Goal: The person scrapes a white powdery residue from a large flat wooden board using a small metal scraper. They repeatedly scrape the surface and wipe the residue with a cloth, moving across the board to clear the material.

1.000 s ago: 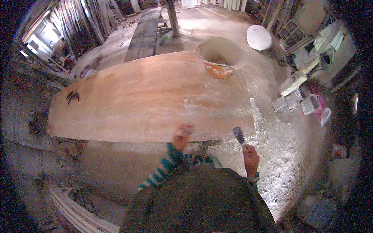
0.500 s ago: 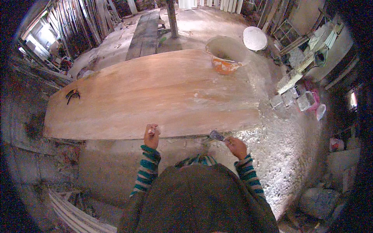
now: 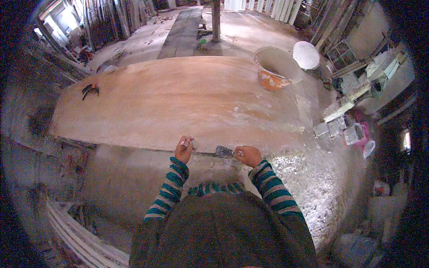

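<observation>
Before me stretches a broad wooden table [image 3: 156, 102], its top smeared with pale dust. At its near edge my left hand [image 3: 182, 152] is closed round something small and whitish, mostly hidden by the fingers. My right hand [image 3: 250, 156], just to the right, grips a putty knife [image 3: 225, 151] by its handle. The knife's dark, stained blade points left toward my left hand and lies over the table's near edge.
An orange tub [image 3: 273, 82] caked with white stands at the table's far right, a round white item [image 3: 306, 55] behind it. A dark hand tool [image 3: 91, 90] lies far left on the table. Rough white material [image 3: 304, 192] covers the right side. A post [image 3: 216, 22] rises beyond.
My right hand has swung left with the putty knife, bringing the blade closer to my left hand. The left hand remains closed near the table edge. The whole view has shifted slightly.
</observation>
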`<action>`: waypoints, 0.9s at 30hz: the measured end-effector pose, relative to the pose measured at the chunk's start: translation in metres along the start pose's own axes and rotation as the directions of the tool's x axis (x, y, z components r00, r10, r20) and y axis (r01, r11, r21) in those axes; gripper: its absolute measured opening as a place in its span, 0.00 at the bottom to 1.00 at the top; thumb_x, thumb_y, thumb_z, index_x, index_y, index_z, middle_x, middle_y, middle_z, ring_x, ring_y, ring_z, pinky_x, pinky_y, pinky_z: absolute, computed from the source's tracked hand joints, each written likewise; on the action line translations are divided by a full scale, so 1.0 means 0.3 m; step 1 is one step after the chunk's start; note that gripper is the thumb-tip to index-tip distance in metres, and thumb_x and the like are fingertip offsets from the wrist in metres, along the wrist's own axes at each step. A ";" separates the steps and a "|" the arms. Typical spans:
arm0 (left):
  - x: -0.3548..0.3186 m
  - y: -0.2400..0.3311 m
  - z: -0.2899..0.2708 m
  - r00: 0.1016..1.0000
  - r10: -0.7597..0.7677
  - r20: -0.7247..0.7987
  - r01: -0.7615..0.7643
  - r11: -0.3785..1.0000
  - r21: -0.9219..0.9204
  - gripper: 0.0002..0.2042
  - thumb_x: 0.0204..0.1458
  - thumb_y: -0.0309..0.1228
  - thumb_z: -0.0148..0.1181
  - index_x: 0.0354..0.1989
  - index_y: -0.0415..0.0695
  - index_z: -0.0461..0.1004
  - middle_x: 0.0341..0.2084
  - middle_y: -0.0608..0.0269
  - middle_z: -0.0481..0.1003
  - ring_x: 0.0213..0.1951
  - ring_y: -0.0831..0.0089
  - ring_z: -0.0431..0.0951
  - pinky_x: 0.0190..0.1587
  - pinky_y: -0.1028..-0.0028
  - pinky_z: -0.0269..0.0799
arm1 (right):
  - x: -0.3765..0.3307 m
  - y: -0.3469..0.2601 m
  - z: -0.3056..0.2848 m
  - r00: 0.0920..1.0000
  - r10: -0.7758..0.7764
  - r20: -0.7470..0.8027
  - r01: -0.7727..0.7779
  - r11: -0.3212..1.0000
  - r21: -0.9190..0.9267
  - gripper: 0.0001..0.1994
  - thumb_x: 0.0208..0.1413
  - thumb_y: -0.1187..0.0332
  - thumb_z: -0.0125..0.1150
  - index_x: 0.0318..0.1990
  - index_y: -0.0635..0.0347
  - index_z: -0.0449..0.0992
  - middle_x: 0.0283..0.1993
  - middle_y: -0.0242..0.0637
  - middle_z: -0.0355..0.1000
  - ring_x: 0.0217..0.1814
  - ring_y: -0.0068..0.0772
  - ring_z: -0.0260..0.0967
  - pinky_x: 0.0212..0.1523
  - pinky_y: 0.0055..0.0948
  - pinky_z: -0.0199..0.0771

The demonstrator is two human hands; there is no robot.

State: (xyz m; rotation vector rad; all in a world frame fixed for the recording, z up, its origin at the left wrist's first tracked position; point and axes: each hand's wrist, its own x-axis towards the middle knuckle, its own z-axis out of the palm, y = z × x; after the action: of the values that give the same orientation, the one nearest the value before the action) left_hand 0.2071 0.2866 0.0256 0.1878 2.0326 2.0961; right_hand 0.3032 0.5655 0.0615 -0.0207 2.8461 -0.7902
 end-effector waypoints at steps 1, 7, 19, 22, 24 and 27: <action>0.003 -0.020 -0.008 0.998 0.050 -0.023 -0.051 0.999 -0.020 0.07 0.47 0.18 0.47 0.29 0.46 0.60 0.35 0.64 0.68 0.35 0.77 0.67 0.38 0.76 0.66 | 0.002 0.013 -0.015 1.000 -0.014 0.016 0.014 1.000 0.005 0.13 0.46 0.54 0.55 0.33 0.51 0.75 0.32 0.40 0.73 0.36 0.46 0.70 0.35 0.40 0.70; -0.016 0.007 -0.036 0.999 0.001 -0.032 0.001 0.998 0.069 0.07 0.47 0.19 0.48 0.28 0.46 0.60 0.41 0.63 0.66 0.35 0.78 0.67 0.39 0.77 0.66 | -0.146 0.274 -0.118 0.999 -0.046 0.030 0.048 0.995 -0.085 0.13 0.45 0.54 0.55 0.34 0.50 0.75 0.31 0.39 0.73 0.34 0.44 0.71 0.34 0.40 0.70; -0.011 -0.034 0.033 0.997 0.052 -0.054 -0.047 0.994 0.095 0.05 0.48 0.21 0.49 0.28 0.45 0.61 0.35 0.67 0.67 0.35 0.82 0.63 0.39 0.81 0.63 | 0.123 0.021 0.047 0.966 -0.235 0.104 0.230 0.971 0.061 0.15 0.48 0.54 0.52 0.35 0.53 0.73 0.32 0.44 0.72 0.34 0.48 0.70 0.35 0.43 0.69; -0.027 -0.028 0.050 0.991 0.100 -0.084 -0.100 0.995 0.005 0.04 0.49 0.22 0.49 0.28 0.45 0.61 0.32 0.68 0.66 0.34 0.83 0.63 0.36 0.80 0.63 | 0.118 0.057 0.028 0.954 -0.263 0.142 0.257 0.965 0.059 0.14 0.48 0.54 0.52 0.35 0.53 0.73 0.32 0.44 0.72 0.34 0.49 0.70 0.34 0.44 0.69; -0.025 -0.026 0.058 0.990 0.099 -0.100 -0.101 0.995 -0.015 0.03 0.50 0.23 0.48 0.28 0.44 0.61 0.31 0.68 0.66 0.34 0.83 0.63 0.36 0.79 0.63 | 0.075 0.140 -0.011 0.966 -0.215 0.141 0.213 0.977 0.029 0.14 0.48 0.54 0.52 0.34 0.53 0.72 0.31 0.43 0.72 0.34 0.48 0.70 0.34 0.43 0.69; -0.057 0.011 0.066 0.989 0.010 -0.148 -0.004 0.999 0.044 0.03 0.51 0.24 0.48 0.28 0.44 0.61 0.33 0.68 0.67 0.35 0.82 0.64 0.37 0.79 0.64 | -0.065 0.281 -0.145 0.959 -0.277 0.058 0.275 0.961 0.028 0.13 0.48 0.54 0.52 0.33 0.52 0.73 0.29 0.42 0.72 0.33 0.47 0.70 0.34 0.42 0.70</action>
State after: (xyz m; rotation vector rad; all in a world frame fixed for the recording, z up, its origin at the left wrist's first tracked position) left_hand 0.2281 0.3018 0.0305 0.0474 2.1649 2.1300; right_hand 0.3176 0.6611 0.0585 -0.4413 2.8116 -0.8524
